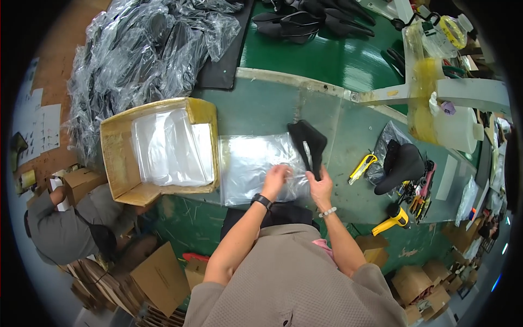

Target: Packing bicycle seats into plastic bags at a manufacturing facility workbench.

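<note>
A black bicycle saddle (312,137) with a slot down its middle is in front of me, held at its near end by my right hand (320,188), thumb and fingers closed round it. Left of it, clear plastic bags (245,166) lie flat on the grey-green worktable (256,111). My left hand (278,179) is over the right part of these bags, fingers curled together on the film; the fingertips are slightly blurred. To the left, an open cardboard box (121,158) lined with yellow-brown tape contains more clear bags (171,147).
Plastic-wrapped saddles (147,49) are heaped at the far left; bare saddles (289,24) lie on the green surface beyond. On the right are a yellow cutter (362,168), another saddle (403,168), a yellow heat gun (393,220) and a grey metal arm (463,91). A co-worker (81,223) is at left.
</note>
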### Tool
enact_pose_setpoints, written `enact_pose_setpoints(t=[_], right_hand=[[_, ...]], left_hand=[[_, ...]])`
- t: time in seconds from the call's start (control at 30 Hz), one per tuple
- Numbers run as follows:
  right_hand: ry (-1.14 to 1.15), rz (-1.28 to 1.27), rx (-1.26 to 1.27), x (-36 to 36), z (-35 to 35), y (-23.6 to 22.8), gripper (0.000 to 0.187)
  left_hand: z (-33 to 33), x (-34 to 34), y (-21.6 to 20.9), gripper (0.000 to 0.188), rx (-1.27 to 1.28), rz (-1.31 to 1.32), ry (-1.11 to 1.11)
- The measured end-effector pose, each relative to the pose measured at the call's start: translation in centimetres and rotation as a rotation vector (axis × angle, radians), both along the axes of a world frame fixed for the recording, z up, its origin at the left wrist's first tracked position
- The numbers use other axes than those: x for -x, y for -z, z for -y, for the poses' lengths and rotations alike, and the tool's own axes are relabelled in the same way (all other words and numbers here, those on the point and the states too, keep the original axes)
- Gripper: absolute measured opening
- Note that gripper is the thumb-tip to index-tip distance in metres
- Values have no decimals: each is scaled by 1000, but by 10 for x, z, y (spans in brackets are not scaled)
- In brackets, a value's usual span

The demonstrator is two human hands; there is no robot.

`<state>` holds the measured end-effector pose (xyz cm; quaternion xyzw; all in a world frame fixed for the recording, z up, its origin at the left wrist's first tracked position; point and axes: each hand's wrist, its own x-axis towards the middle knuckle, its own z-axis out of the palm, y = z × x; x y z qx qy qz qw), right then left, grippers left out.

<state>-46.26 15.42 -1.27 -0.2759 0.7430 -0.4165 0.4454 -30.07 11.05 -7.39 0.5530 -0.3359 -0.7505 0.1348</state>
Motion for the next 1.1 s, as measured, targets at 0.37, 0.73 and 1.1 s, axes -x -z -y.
enact_pose_setpoints(t=[0.37, 0.73, 1.1], right_hand=[[-429, -445, -16, 6, 4, -86, 55], [-832, -687, -148, -8, -15, -41, 39], [264, 806, -150, -9, 39, -72, 43]], left_hand=[[40, -27, -21, 7, -230, -117, -468], [28, 13, -136, 21, 1007, 193, 447], [0, -20, -203, 12, 1019, -60, 258]])
